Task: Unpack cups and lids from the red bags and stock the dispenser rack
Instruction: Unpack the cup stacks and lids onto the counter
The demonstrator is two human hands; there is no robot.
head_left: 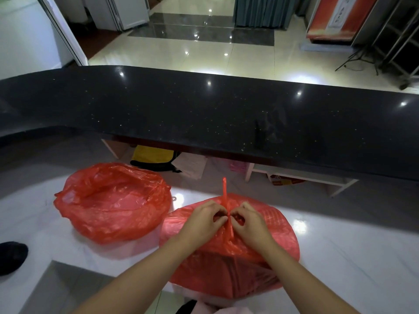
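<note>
Knotted red bag (229,257) sits on the white counter (340,257) right in front of me. My left hand (204,220) and right hand (249,223) meet at its tied neck, fingers of both pinching the twisted plastic. An opened red bag (113,202) slumps just to the left, below a black raised ledge (204,109).

Left hand (205,219), right hand (248,222) pinch knot (228,215) atop tied red bag (267,241); open red bag (113,202) beside.
</note>
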